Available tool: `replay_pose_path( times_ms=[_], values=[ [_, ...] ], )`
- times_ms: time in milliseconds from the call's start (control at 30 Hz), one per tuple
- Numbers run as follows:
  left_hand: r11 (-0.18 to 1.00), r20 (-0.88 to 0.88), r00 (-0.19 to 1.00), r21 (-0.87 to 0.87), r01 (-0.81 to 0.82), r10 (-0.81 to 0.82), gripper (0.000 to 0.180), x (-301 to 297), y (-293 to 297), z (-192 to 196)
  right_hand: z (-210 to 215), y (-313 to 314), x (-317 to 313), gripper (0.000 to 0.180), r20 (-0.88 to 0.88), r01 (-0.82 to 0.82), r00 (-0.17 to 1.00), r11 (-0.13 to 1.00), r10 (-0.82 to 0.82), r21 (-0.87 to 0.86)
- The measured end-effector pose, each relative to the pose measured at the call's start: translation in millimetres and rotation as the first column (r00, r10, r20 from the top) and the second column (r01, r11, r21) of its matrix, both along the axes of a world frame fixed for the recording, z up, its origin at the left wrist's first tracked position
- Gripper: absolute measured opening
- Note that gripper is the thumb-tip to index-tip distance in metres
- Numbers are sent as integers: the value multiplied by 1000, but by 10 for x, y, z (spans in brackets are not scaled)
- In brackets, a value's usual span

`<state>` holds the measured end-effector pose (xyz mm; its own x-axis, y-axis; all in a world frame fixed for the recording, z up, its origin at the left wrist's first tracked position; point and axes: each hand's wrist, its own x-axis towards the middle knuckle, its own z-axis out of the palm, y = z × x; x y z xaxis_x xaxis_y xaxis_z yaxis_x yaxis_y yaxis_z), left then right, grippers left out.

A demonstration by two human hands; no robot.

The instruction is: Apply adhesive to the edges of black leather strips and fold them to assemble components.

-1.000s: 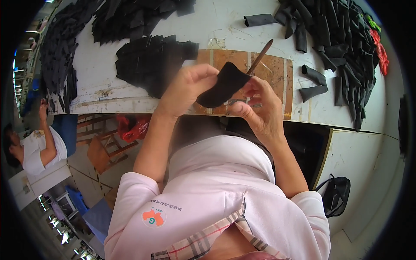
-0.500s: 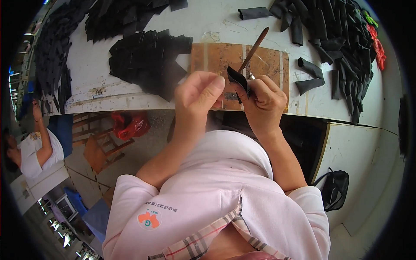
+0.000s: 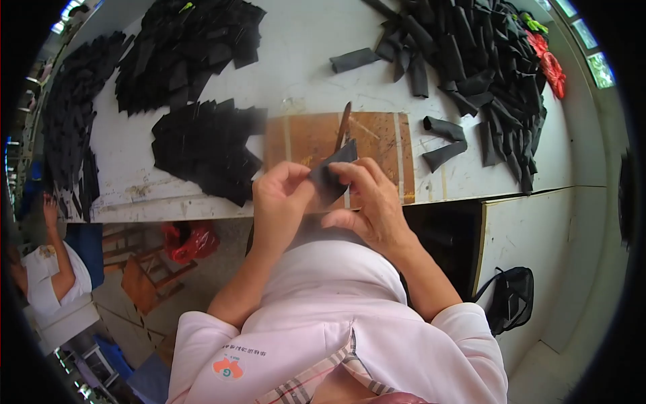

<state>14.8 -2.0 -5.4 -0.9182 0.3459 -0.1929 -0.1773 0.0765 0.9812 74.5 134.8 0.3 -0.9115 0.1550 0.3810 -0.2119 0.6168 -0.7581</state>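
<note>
A small black flat piece (image 3: 331, 176) is pinched between both hands just above the table's near edge. My left hand (image 3: 279, 200) grips its left side with thumb and fingers. My right hand (image 3: 372, 198) grips its right side and also holds a thin brown stick-like tool (image 3: 343, 125) that points up over a brown wooden board (image 3: 377, 145). The board lies flat on the white table (image 3: 303, 60) right behind my hands.
Stacks of black flat pieces (image 3: 202, 151) lie left of the board, more at the far left (image 3: 182, 47). A heap of rolled black pieces (image 3: 471, 60) fills the right side, with red items (image 3: 548, 60) beyond. A seated person (image 3: 47, 276) is at lower left, a black bag (image 3: 508, 299) at lower right.
The black piece has been turned and folded smaller between my hands, which came closer together. The tool swung from tilting right to nearly upright over the board.
</note>
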Motion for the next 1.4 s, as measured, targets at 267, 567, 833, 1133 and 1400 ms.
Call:
replay_pose_path(
  times_ms=[267, 567, 833, 1133, 1400],
  values=[
    [961, -567, 823, -245, -126, -37, 4, 129, 83, -142, -90, -107, -48, 15, -91, 33, 996, 983, -17, 181],
    [780, 456, 847, 620, -83, -272, 18, -170, -29, 79, -218, -66, -181, 11, 197, 106, 980, 793, 18, -600],
    [974, -272, 951, -128, -185, 145, 14, -51, 58, -103, -167, -237, -176, 14, 129, 226, 898, -191, 421, -955],
    [594, 443, 697, 804, -31, -563, 34, -1, -59, 341, -204, -85, -101, 16, -48, -92, 915, 91, 400, -992],
    [999, -598, 802, -29, -38, 13, 17, 28, 105, 268, 229, 74, -150, 11, -4, -141, 981, 705, 192, -694]
  ],
)
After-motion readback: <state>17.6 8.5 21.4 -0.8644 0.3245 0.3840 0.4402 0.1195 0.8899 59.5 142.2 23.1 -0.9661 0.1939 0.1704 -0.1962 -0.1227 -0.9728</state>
